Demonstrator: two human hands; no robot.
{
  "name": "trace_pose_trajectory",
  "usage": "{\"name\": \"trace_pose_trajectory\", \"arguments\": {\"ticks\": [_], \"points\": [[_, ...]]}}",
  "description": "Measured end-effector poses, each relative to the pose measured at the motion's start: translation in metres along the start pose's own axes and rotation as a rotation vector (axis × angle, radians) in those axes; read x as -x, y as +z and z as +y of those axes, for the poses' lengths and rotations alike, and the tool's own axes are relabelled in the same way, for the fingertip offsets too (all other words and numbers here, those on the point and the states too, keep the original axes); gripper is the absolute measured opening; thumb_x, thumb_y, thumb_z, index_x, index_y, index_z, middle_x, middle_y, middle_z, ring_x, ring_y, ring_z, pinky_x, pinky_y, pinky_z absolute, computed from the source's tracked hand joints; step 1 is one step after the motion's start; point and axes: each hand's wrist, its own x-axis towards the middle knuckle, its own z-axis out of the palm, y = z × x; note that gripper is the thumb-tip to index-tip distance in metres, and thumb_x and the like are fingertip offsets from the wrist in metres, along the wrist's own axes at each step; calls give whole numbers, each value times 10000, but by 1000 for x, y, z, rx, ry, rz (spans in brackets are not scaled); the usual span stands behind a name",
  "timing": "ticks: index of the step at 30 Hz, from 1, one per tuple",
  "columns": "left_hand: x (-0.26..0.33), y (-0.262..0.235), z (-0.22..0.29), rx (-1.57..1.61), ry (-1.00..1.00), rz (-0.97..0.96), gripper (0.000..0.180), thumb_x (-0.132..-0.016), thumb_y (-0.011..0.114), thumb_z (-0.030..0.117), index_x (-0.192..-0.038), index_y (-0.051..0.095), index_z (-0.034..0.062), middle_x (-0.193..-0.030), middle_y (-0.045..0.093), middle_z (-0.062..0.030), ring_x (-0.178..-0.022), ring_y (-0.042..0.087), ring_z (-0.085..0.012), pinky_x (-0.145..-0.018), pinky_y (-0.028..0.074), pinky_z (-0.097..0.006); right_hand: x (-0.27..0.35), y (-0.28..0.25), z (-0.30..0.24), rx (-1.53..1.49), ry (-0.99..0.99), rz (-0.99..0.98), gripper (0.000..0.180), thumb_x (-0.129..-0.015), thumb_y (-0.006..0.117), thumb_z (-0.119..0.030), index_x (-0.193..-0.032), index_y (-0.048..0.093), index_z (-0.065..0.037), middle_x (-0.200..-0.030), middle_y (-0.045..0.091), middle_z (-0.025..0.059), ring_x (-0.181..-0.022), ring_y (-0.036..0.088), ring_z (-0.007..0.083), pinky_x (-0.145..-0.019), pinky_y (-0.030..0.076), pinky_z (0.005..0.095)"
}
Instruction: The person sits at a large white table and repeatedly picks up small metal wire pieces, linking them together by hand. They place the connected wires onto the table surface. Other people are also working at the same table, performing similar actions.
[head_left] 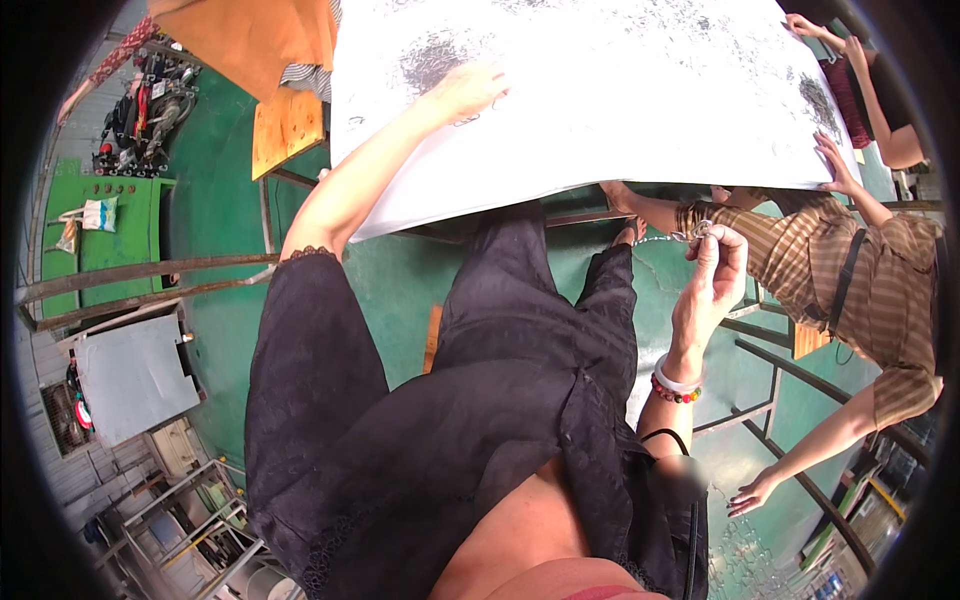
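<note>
My left hand (468, 92) reaches over the white tabletop (600, 110), beside a dark heap of small pieces (437, 58). Its fingers are drawn together, and what they hold is too small to make out. Below that palm lie a few thin, dark bits. Off the table's near edge, to the right, my right hand (722, 262) is raised in a pinch. Between its thumb and fingers is a cluster of silvery metal links (702, 230), and a thin strand of links trails from it to the left. More small dark pieces are scattered across the tabletop.
At right sits a person in brown striped clothes (875, 290), one hand at the table's edge, the other hanging low. Another person's hands (803, 25) are at the far right corner. Metal frames (775, 390) stand below. An orange cloth (250, 45) and wooden bench (287, 130) are far left.
</note>
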Motion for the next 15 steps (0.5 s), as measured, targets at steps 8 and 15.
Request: {"name": "trace_pose_trajectory", "arguments": {"ticks": [8,15], "points": [[-8,-21,-37,-198,-585,6,152,-879,533,181,-931,597,53,-916,622,-136,-836,609,-306,-769,493,-407,1,1,-3,-16,25,5,35,-936,513,-44,-960,536,-35,-829,533,8,-710,466,66,-667,405,204],[-30,22,-6,-133,-435,69,174,-838,499,169,-855,619,45,-800,622,-163,-764,619,-305,-701,497,-418,8,-1,-11,80,-40,46,36,-913,507,-7,-938,529,-21,-859,525,20,-705,478,75,-642,419,213]]}}
